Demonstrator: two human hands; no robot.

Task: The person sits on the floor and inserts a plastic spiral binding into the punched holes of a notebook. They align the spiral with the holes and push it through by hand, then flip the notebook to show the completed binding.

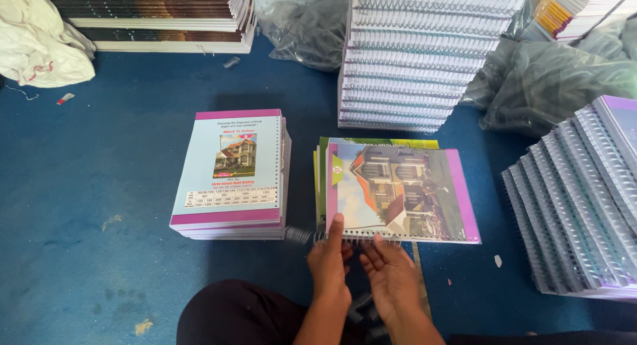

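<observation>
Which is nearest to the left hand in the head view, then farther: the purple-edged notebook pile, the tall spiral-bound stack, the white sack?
Measured from the left hand:
1. Purple-edged notebook pile, just up-left of it.
2. Tall spiral-bound stack, straight ahead at the back.
3. White sack, far back-left corner.

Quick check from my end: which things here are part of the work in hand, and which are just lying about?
In hand:
- left hand and right hand at the wire spiral
- purple-edged notebook
- unbound stack beside it

Lying about:
- tall bound stack
- bound notebooks at right
- plastic bags
- white cloth
</observation>
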